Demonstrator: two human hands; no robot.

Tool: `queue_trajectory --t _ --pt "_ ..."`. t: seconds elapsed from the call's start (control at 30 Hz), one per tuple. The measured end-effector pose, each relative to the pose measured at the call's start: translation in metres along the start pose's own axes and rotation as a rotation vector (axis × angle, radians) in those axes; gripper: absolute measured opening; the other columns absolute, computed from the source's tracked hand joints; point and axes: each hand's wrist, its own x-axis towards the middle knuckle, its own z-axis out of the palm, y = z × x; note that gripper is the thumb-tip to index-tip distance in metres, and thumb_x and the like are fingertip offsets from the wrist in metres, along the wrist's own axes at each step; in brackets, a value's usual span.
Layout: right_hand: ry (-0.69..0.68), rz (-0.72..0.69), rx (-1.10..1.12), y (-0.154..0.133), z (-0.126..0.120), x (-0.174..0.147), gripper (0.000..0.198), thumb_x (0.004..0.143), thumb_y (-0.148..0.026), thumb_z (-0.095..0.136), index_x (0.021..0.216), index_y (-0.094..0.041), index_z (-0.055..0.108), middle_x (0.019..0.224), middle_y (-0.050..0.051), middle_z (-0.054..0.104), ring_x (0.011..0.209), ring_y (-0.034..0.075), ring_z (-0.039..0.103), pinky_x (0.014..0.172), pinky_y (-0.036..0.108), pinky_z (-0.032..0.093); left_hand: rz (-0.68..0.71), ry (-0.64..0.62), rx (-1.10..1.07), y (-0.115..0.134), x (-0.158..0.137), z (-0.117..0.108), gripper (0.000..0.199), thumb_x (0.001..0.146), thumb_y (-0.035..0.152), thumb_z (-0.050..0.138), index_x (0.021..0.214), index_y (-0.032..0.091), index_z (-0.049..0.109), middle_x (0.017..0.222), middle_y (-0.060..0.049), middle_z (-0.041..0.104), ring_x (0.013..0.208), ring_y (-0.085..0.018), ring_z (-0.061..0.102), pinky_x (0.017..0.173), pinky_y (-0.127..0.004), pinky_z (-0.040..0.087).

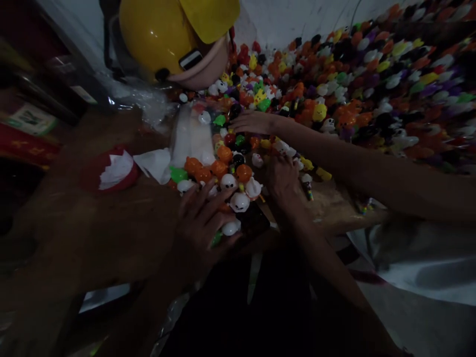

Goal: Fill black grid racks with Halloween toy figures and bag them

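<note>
My left hand (201,225) lies with its fingers spread at the near side of a cluster of small plastic toy figures. Beside its fingertips are a white skull-like toy (240,202), another white toy (228,182) and several orange pumpkin-like toys. A white toy (231,227) shows by my left thumb. My right hand (283,178) is closed, fingers curled down at the edge of the pile, near a white toy (257,159); what its fingers hold, if anything, is hidden. A dark flat object (256,222) lies between my hands.
Another person's hand (253,122) reaches in from the right over the toys. A large heap of colourful toys (345,94) fills the back right. A clear plastic bag (191,139), a red dish (92,173) with white paper and a yellow helmet-like object (156,37) are on the wooden table (92,233).
</note>
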Motion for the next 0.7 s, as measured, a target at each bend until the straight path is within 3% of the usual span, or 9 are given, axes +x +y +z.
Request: queue_trajectory --t 0.17,0.3,0.47,0.6,0.7 --pt "0.05 -0.038 0.071 0.006 0.007 -0.006 0.043 0.095 -0.019 0.05 0.135 -0.013 0.066 0.127 0.022 0.069 0.14 0.042 0.049 0.115 0.07 0.032 0.004 0.052 -0.041 -0.004 -0.004 -0.001 0.011 0.095 0.03 0.071 0.099 0.02 0.067 0.14 -0.013 0.071 0.148 -0.036 0.052 0.124 -0.061 0.037" --pt "0.039 0.009 -0.033 0.011 -0.008 -0.013 0.035 0.097 -0.026 0.052 0.123 -0.01 0.068 0.119 0.024 0.071 0.127 0.041 0.057 0.11 0.062 0.036 0.03 0.036 -0.035 -0.007 -0.008 -0.01 0.015 0.093 0.026 0.073 0.106 0.021 0.069 0.14 -0.012 0.071 0.144 -0.035 0.057 0.126 -0.062 0.035" --pt "-0.042 0.096 -0.157 0.022 -0.024 -0.041 0.029 0.099 -0.03 0.051 0.114 -0.011 0.068 0.113 0.022 0.072 0.112 0.035 0.06 0.102 0.05 0.037 0.015 -0.097 -0.007 0.0 0.001 -0.03 0.024 0.094 0.037 0.072 0.112 0.021 0.069 0.149 -0.014 0.065 0.149 -0.04 0.051 0.123 -0.066 0.036" --pt "-0.03 -0.04 -0.115 0.017 -0.03 -0.06 0.039 0.099 -0.035 0.055 0.13 -0.014 0.063 0.13 0.02 0.067 0.12 0.035 0.055 0.103 0.047 0.036 -0.025 -0.112 0.011 0.011 0.03 -0.038 0.041 0.098 0.051 0.066 0.127 0.021 0.067 0.157 -0.014 0.057 0.154 -0.04 0.044 0.125 -0.064 0.035" --pt "-0.033 -0.191 -0.046 -0.001 -0.029 -0.065 0.04 0.103 -0.034 0.05 0.138 -0.02 0.061 0.136 0.018 0.064 0.124 0.034 0.052 0.104 0.048 0.036 -0.062 -0.157 0.059 0.012 0.054 -0.025 0.053 0.099 0.054 0.063 0.142 0.024 0.062 0.163 -0.012 0.05 0.157 -0.042 0.036 0.127 -0.068 0.026"
